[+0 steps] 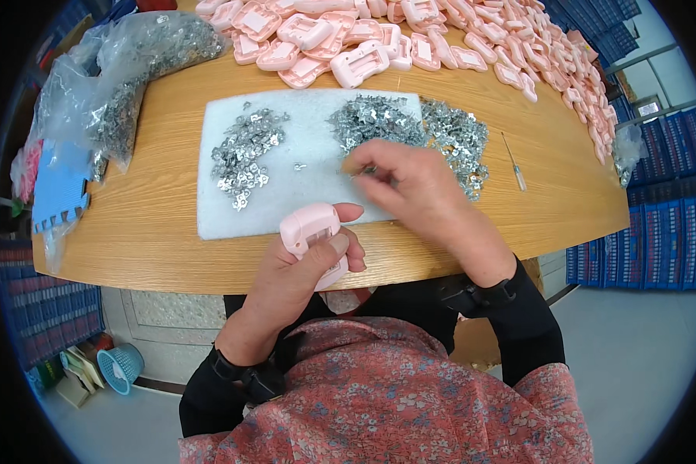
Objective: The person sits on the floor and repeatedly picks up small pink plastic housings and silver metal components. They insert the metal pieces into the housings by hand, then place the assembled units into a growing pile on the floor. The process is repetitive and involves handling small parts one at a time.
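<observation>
A pale pink plastic casing point(309, 226) with a recessed opening rests in my left hand point(282, 271); the fingers wrap behind it and the thumb presses its front. My right hand point(414, 182) is at the near edge of the middle heap of small silvery metal pieces point(379, 120), thumb and fingers curled toward each other. Bits of metal show between them, though motion blurs the fingertips. One loose metal piece point(299, 166) lies alone on the white foam mat point(309, 197). Another heap of metal pieces point(247, 151) covers the mat's left side.
More metal pieces point(464, 143) spill past the mat's right edge. A thin screwdriver point(516, 166) lies farther right. Many pink casings point(359, 63) crowd the table's far side and right rim. At left are clear bags of metal parts point(120, 100) and a blue foam tile point(60, 185).
</observation>
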Demonstrator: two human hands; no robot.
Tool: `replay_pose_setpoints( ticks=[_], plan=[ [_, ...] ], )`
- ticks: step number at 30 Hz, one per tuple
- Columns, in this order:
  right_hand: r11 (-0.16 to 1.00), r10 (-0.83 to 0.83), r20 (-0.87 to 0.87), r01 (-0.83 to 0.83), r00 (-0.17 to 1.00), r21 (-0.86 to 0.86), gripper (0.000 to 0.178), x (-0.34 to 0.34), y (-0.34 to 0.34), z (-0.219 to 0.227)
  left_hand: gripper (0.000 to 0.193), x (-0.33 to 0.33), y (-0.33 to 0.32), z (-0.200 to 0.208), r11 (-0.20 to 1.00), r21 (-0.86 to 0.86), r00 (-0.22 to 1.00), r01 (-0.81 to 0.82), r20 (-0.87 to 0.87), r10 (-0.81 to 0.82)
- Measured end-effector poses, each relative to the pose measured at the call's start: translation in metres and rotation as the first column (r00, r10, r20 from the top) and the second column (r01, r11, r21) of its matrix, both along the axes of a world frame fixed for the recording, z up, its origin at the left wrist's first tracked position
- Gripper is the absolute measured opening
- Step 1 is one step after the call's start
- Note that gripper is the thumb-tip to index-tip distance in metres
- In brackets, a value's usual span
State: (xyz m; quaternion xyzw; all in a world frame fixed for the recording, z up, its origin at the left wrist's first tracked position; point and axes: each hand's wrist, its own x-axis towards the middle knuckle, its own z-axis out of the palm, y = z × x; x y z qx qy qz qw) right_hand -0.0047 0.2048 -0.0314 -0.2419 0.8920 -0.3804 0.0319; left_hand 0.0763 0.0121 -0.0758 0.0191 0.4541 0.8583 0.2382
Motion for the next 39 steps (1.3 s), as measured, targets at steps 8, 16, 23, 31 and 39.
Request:
replay_pose_setpoints(
  ticks=[8, 16, 23, 31, 39],
  plan=[
    [0.996, 0.053, -0.269, -0.032, 0.962, 0.081, 0.015, -0.008, 0.013, -0.008, 0.036, -0.003, -0.002, -0.003, 0.999, 0.0, 0.998, 0.044, -0.051, -0.044],
    [0.966, 0.208, -0.441, -0.112, 0.873, 0.234, 0.02, -0.02, -0.014, -0.022, 0.04, -0.003, 0.0, -0.004, 1.0, 0.004, 0.999, -0.002, -0.032, 0.002],
    [0.997, 0.033, -0.298, -0.012, 0.954, 0.07, 0.016, -0.022, -0.012, -0.012, 0.054, -0.005, 0.002, -0.004, 0.993, 0.1, 0.997, -0.07, 0.037, 0.067],
    [0.988, 0.03, 0.024, -0.027, 0.999, -0.149, 0.016, 0.014, -0.016, 0.025, 0.067, -0.013, -0.004, -0.01, 0.93, 0.363, 0.985, -0.06, 0.172, -0.004],
    [0.986, 0.13, -0.061, -0.136, 0.99, -0.098, 0.017, 0.02, -0.023, 0.019, 0.068, -0.013, -0.002, -0.006, 0.951, 0.302, 0.975, -0.061, 0.221, -0.007]
  ],
)
